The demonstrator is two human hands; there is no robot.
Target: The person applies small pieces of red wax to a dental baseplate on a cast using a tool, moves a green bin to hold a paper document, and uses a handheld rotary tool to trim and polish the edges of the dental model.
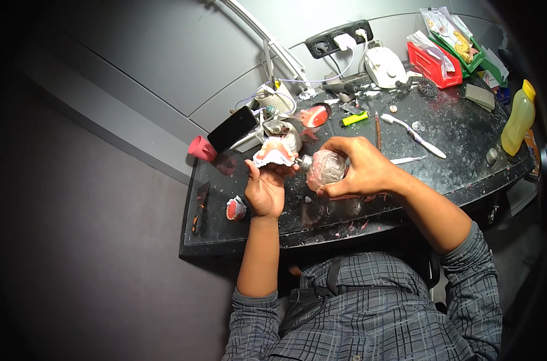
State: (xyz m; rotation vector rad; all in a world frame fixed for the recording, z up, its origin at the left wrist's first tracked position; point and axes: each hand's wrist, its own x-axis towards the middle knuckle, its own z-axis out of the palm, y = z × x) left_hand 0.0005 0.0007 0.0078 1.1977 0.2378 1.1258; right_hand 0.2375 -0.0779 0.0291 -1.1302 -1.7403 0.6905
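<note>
My left hand is closed around a white plaster dental cast with pink wax along its ridge, held above the desk. In my right hand is a round, clear glass spirit lamp, smeared with pink. The lamp is tipped sideways, its metal neck pointing left at the cast and close to my left fingertips. I cannot make out a flame. A smaller cast piece with pink wax lies on the desk left of my left forearm. Behind the held cast, another pale object is partly hidden.
Around the black desk lie a wax knife, pink cup, phone, red round dish, yellow-green lighter, toothbrush and slim blade. A yellow bottle stands right; a red bin sits behind.
</note>
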